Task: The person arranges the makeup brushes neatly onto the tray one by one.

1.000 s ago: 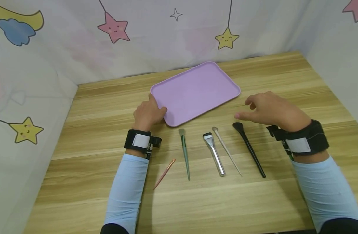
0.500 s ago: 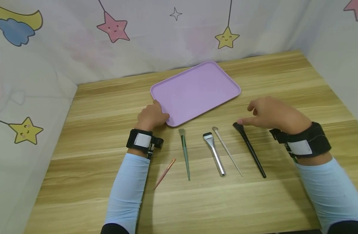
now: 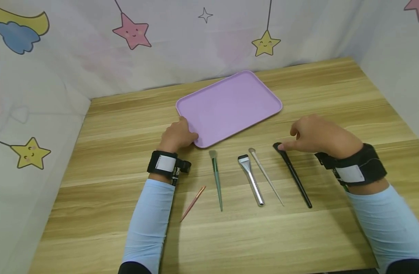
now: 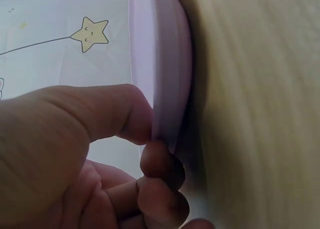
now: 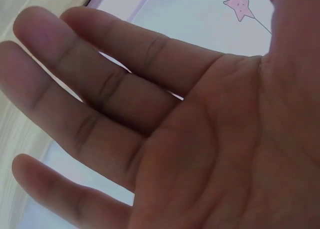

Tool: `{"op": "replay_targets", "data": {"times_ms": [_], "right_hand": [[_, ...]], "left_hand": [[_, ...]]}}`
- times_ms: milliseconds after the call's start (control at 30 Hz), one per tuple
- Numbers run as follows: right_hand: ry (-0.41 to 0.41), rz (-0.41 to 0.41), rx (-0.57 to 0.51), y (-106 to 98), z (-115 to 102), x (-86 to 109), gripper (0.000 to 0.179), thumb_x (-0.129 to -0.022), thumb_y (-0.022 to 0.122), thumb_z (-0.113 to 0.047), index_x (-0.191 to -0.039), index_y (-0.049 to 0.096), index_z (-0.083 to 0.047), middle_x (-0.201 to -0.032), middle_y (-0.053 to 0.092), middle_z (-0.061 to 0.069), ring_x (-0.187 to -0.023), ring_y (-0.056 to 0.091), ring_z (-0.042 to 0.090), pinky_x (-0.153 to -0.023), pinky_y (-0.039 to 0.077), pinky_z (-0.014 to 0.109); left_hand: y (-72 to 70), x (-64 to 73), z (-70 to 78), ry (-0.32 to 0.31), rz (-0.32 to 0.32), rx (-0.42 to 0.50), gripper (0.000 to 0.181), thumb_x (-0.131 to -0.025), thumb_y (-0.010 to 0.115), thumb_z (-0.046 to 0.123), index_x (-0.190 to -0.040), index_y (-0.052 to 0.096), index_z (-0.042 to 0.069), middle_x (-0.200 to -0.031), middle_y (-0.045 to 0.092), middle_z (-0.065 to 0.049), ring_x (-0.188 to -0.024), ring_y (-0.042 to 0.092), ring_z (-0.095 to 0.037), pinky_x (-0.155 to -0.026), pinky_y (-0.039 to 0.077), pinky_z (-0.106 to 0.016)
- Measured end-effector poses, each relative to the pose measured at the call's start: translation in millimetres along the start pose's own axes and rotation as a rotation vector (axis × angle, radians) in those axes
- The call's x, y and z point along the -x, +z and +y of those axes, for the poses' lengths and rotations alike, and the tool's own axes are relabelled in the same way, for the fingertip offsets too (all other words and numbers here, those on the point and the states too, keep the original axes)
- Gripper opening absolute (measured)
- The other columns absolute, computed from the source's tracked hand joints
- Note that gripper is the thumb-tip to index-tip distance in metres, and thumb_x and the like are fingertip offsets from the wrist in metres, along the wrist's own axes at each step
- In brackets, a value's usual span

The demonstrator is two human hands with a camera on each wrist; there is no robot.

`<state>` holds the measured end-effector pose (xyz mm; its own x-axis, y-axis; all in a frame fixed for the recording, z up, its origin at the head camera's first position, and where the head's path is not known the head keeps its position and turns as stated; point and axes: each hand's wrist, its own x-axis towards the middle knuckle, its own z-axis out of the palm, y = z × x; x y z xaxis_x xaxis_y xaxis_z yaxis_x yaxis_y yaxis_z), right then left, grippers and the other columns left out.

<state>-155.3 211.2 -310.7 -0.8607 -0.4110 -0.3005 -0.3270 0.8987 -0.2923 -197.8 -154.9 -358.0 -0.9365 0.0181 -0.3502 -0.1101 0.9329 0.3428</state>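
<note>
My left hand [image 3: 177, 136] pinches the near left corner of a lilac tray [image 3: 234, 106]. In the left wrist view, the thumb lies over the rim of the tray [image 4: 172, 54] and the curled fingers are under it. My right hand [image 3: 324, 135] is over the table at the black makeup brush [image 3: 295, 177], its thumb tip overlapping the bristle end. In the right wrist view, the fingers [image 5: 85, 89] are extended and slightly spread, with nothing held. The brush lies flat, its handle slanting toward the near right.
Left of the black brush lie a thin pale brush [image 3: 266, 177], a flat silver brush [image 3: 251, 180], a green brush [image 3: 217, 180] and a small copper-pink brush [image 3: 193, 203]. The wooden table [image 3: 120, 152] meets a printed curtain [image 3: 182, 49] behind the tray.
My left hand has slid along the rim to the tray's near corner. My right hand has come down and slightly right, its thumb now at the black brush's bristles. The brushes have stayed put.
</note>
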Motion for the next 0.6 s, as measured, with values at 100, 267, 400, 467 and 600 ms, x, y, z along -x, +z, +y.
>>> {"op": "replay_targets", "data": {"times_ms": [100, 267, 400, 467, 600], "right_hand": [[0.002, -0.008, 0.016, 0.2, -0.6, -0.4, 0.067, -0.087, 0.074, -0.051, -0.113, 0.070, 0.011, -0.110, 0.069, 0.028, -0.093, 0.067, 0.037, -0.079, 0.053, 0.054], [0.002, -0.018, 0.005, 0.9, -0.3, -0.3, 0.069, -0.087, 0.074, -0.052, -0.114, 0.069, 0.011, -0.110, 0.069, 0.029, -0.090, 0.067, 0.034, -0.078, 0.053, 0.053], [-0.012, -0.020, 0.013, 0.9, -0.9, 0.0, 0.071, -0.086, 0.075, -0.054, -0.113, 0.070, 0.011, -0.110, 0.069, 0.029, -0.091, 0.067, 0.035, -0.079, 0.053, 0.053], [-0.017, -0.016, 0.017, 0.9, -1.8, 0.1, 0.071, -0.086, 0.075, -0.053, -0.113, 0.070, 0.012, -0.109, 0.069, 0.028, -0.093, 0.067, 0.037, -0.079, 0.053, 0.053], [-0.024, -0.011, 0.026, 1.6, -3.0, -0.2, 0.070, -0.085, 0.076, -0.052, -0.113, 0.069, 0.012, -0.104, 0.071, 0.025, -0.092, 0.068, 0.038, -0.079, 0.053, 0.054]], "left_hand": [[-0.6, -1.5, -2.1, 0.012, -0.003, 0.019, 0.084, -0.090, 0.061, 0.028, -0.152, 0.023, -0.013, -0.116, 0.058, -0.024, -0.092, 0.057, -0.035, -0.074, 0.046, -0.044], [-1.1, -3.0, -4.3, 0.033, -0.019, 0.027, 0.087, -0.091, 0.059, 0.026, -0.156, 0.015, -0.011, -0.127, 0.055, -0.027, -0.099, 0.056, -0.037, -0.082, 0.046, -0.046], [-1.6, -5.5, -6.0, 0.053, -0.028, 0.026, 0.088, -0.093, 0.057, 0.025, -0.158, 0.008, -0.010, -0.137, 0.051, -0.028, -0.105, 0.054, -0.037, -0.089, 0.044, -0.047], [-1.7, -6.7, -7.0, 0.067, -0.028, 0.031, 0.087, -0.095, 0.056, 0.025, -0.158, 0.007, -0.009, -0.141, 0.048, -0.029, -0.108, 0.052, -0.037, -0.093, 0.043, -0.046], [-1.6, -8.6, -9.1, 0.091, -0.010, 0.045, 0.084, -0.096, 0.055, 0.022, -0.158, 0.008, -0.009, -0.152, 0.039, -0.029, -0.116, 0.049, -0.036, -0.100, 0.040, -0.046]]}}
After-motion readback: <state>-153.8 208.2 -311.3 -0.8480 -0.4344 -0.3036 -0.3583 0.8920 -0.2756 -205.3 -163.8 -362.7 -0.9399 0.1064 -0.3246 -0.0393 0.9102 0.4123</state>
